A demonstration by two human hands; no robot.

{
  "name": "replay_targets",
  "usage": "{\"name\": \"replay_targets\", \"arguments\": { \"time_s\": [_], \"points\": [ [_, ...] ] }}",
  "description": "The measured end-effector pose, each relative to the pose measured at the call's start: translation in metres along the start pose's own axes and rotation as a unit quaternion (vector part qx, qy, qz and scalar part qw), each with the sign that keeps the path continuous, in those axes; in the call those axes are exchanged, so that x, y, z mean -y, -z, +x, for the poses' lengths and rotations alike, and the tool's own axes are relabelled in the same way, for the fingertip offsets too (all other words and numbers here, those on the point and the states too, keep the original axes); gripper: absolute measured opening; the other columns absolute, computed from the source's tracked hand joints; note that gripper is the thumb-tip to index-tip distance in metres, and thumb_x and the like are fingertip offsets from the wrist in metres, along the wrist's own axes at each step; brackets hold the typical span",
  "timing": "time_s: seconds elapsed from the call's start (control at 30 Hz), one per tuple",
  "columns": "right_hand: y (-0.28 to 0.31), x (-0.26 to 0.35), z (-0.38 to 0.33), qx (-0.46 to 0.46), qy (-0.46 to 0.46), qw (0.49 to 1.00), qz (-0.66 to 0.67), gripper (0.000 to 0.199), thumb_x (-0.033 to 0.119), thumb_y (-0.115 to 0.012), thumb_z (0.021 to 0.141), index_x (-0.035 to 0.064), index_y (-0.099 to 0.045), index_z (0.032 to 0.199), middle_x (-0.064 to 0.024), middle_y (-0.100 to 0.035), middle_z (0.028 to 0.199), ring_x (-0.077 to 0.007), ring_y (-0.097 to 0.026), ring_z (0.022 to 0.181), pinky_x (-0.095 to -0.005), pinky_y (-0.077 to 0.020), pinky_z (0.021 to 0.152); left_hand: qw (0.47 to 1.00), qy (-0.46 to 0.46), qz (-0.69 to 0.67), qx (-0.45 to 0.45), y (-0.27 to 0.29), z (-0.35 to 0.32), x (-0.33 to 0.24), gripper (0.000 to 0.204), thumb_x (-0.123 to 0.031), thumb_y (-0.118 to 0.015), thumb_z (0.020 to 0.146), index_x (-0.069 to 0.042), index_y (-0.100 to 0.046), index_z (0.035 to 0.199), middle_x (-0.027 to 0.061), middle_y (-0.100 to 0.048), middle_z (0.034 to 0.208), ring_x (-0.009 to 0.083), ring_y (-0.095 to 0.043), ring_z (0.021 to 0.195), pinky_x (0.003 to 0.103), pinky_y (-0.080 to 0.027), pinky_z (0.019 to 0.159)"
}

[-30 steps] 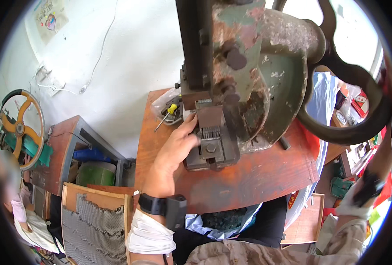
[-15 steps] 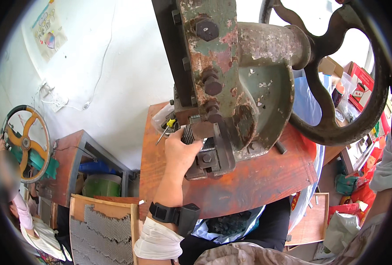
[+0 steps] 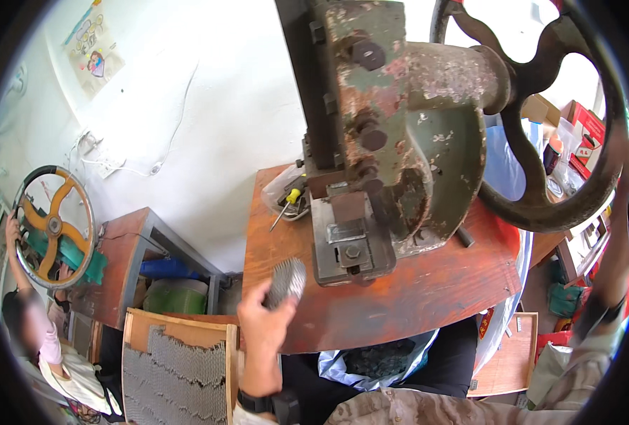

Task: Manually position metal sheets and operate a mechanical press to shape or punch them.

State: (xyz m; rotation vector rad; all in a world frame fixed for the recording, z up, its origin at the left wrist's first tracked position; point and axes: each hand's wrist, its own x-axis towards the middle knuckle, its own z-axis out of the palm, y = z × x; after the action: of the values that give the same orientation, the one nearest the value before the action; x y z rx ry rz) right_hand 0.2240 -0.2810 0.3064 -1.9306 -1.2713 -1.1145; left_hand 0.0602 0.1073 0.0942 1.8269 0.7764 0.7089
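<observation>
My left hand [image 3: 263, 327] pinches a small perforated metal piece [image 3: 287, 281] btwn thumb and fingers, over the front left of the orange bench [image 3: 399, 304], just left of the press base [image 3: 346, 248]. Piece stands upright, long axis tilted up-right. Wrist straight, forearm rising from below. Right hand [image 3: 622, 159] on the flywheel [image 3: 541, 113] rim; grip can't tell.

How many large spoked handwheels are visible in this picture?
2. One dark handwheel is on the green press at upper right. One yellow-spoked handwheel is at far left, where another person's hand touches its rim. Others may be hidden outside the view.
</observation>
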Motion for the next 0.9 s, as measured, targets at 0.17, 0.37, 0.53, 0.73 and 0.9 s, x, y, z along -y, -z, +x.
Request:
{"name": "replay_targets", "arguments": {
  "time_s": [0.17, 0.37, 0.53, 0.73, 0.9],
  "points": [
    [-0.147, 0.062, -0.138, 0.264, 0.008, 0.939, 0.219, 0.039, 0.018, -0.078, 0.064, 0.0069, -0.065, 0.099, -0.0077, -0.063, 0.094, -0.0288, -0.06, 0.09, -0.0388, -0.0472, 0.078, 0.957, -0.265, 0.093, 0.078, -0.033, -0.053, 0.035, 0.047, -0.008, -0.08, 0.061, 0.002, -0.062, 0.103, 0.0136, -0.064, 0.096, 0.0264, -0.063, 0.085, 0.039, -0.05, 0.076],
    [-0.235, 0.126, -0.142, 0.343, 0.052, 0.931, 0.11, 0.07, 0.046, -0.074, 0.062, 0.0277, -0.054, 0.127, -0.009, -0.045, 0.134, -0.0334, -0.04, 0.122, -0.0504, -0.0362, 0.093, 0.947, -0.259, 0.141, 0.127, -0.053, -0.06, 0.034, 0.074, -0.013, -0.077, 0.062, 0.0, -0.047, 0.127, 0.0132, -0.062, 0.099, 0.0315, -0.055, 0.093, 0.044, -0.041, 0.087],
    [-0.242, 0.117, -0.148, 0.341, 0.059, 0.935, 0.082, 0.07, 0.044, -0.073, 0.064, 0.0257, -0.054, 0.129, -0.0014, -0.048, 0.133, -0.0325, -0.04, 0.123, -0.0497, -0.0353, 0.094, 0.96, -0.22, 0.114, 0.133, -0.05, -0.063, 0.04, 0.082, -0.012, -0.078, 0.062, 0.001, -0.04, 0.134, 0.0157, -0.061, 0.099, 0.0334, -0.054, 0.095, 0.044, -0.043, 0.087],
    [-0.239, 0.106, -0.149, 0.34, 0.022, 0.937, 0.074, 0.068, 0.039, -0.073, 0.067, 0.0135, -0.054, 0.127, -0.0041, -0.05, 0.131, -0.0321, -0.041, 0.122, -0.0455, -0.0364, 0.098, 0.94, -0.256, 0.16, 0.16, -0.051, -0.058, 0.024, 0.072, -0.013, -0.079, 0.063, -0.002, -0.049, 0.128, 0.0151, -0.06, 0.103, 0.0327, -0.056, 0.094, 0.042, -0.046, 0.082],
    [-0.229, 0.078, -0.171, 0.209, -0.163, 0.932, 0.247, 0.061, 0.019, -0.076, 0.069, 0.0016, -0.054, 0.122, -0.0172, -0.053, 0.122, -0.0395, -0.047, 0.114, -0.0463, -0.041, 0.097, 0.878, -0.319, 0.327, 0.142, -0.079, -0.056, 0.014, 0.053, -0.027, -0.074, 0.069, -0.002, -0.055, 0.111, 0.0129, -0.058, 0.101, 0.0327, -0.053, 0.097, 0.044, -0.04, 0.083]
  ]
}}
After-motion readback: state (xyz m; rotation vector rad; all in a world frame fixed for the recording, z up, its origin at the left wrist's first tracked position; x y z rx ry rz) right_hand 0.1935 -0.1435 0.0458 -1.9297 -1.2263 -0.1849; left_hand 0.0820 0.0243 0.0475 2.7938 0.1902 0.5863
